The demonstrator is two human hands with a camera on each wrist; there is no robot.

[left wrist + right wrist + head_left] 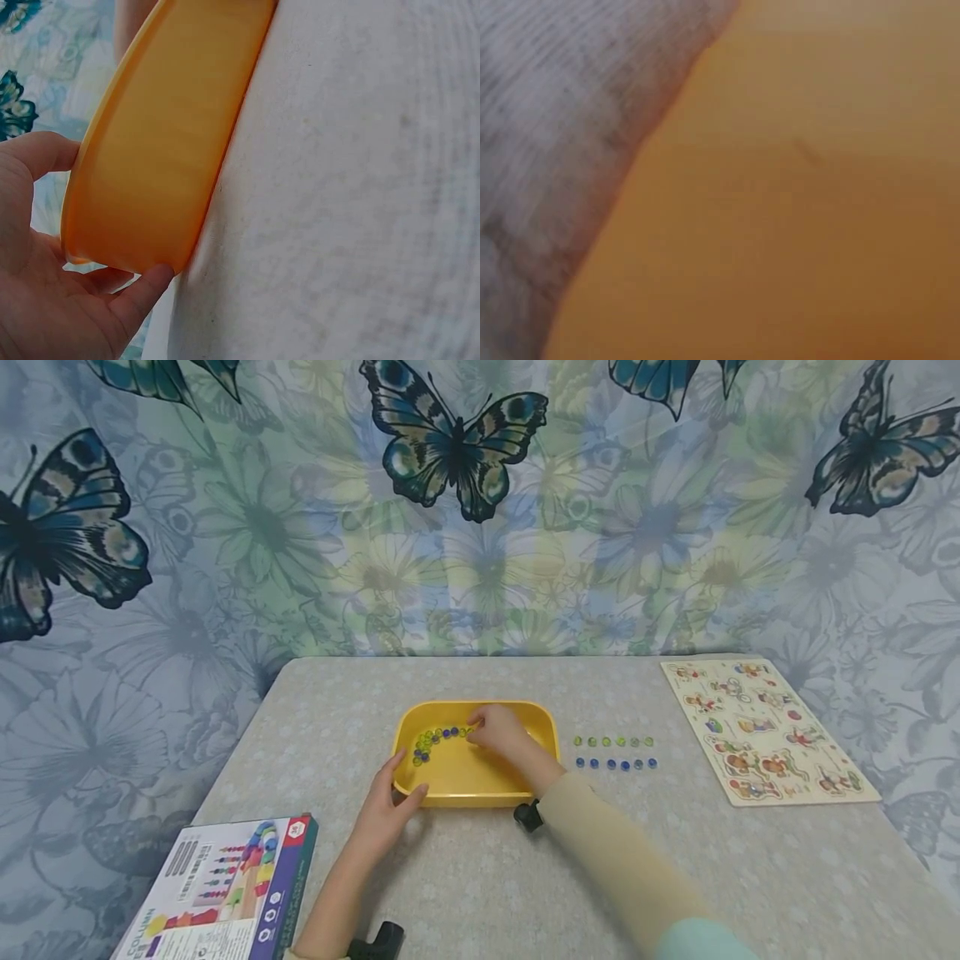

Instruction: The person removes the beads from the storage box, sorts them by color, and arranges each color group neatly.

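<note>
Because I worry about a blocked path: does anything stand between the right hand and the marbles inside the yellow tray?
Nothing visible does: the right hand is over the yellow tray, its fingertips close beside the marbles.

- Beads (447, 734) lie in the tray (465, 781).
- Two bead rows (625, 766) lie right of it.
- The board (772, 735) is farther right.
- The box (225, 893) is front left.

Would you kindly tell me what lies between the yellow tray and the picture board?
Two rows show in the head view: green pieces and blue pieces.
</note>
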